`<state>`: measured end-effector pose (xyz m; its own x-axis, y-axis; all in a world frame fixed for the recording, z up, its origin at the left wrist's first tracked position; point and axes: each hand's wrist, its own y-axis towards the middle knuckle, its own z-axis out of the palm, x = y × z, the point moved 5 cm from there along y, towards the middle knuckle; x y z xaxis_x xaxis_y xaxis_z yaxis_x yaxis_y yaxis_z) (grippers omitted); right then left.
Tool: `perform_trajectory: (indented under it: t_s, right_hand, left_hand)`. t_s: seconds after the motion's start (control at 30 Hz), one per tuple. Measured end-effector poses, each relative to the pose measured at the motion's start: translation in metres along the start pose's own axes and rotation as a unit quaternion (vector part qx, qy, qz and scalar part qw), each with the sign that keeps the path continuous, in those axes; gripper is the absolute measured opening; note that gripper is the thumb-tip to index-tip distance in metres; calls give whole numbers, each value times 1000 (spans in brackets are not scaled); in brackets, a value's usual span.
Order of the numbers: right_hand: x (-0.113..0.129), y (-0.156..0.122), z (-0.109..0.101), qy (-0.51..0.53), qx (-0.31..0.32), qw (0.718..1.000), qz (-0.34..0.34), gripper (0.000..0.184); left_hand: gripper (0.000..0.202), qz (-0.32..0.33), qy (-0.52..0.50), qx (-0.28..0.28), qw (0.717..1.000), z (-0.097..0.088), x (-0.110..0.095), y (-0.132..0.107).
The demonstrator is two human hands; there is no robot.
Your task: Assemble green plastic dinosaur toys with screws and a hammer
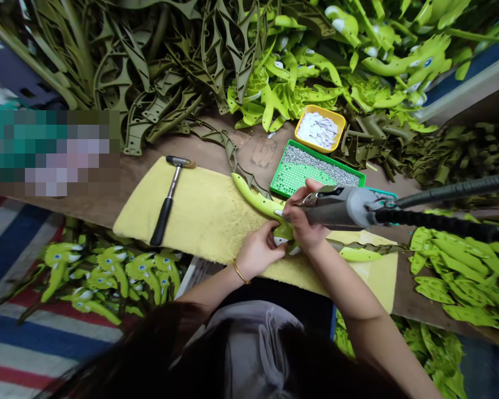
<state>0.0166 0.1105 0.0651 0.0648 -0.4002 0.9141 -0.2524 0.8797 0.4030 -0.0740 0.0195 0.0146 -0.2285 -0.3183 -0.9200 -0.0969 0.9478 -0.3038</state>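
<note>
Closely pinching a toy (258, 201) mid-frame with left hand (258, 250), gripping a tool (336, 209) in right hand (306, 230), seemingly to steady both.

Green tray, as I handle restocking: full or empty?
Partly full: the green tray holds silvery pieces along its far side; its near left looks bare.

The part (255, 200) at the left hand (258, 250) is lime, the tool (336, 209) rightward grey, the mat (202, 216) beneath yellow, the sheet (8, 255) leftward striped red, white and blue.
</note>
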Motion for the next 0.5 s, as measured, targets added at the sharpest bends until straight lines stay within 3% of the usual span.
perform_trajectory:
  t_s: [0.13, 0.27, 0.33, 0.43, 0.5]
  right_hand:
    - [-7, -6, 2, -15, -4, 1000, 25, 49]
    - [11, 4, -2, 25, -6, 1000, -6, 42]
    - [21, 17, -15, 20, -85, 995, -37, 40]
    - [21, 38, -39, -24, -239, 969, -62, 39]
    - [10, 48, -46, -41, -269, 961, -51, 38]
  left_hand:
    - [31, -9, -5, 4, 1000, 2, -1, 0]
    - [43, -31, -72, 16, 997, 1, 6, -5]
    - [54, -77, -139, 16, 987, -6, 15, -7]
    - [60, -134, -247, -45, 959, -30, 27, -1]
    - [59, -131, -298, -97, 941, -47, 27, 10]
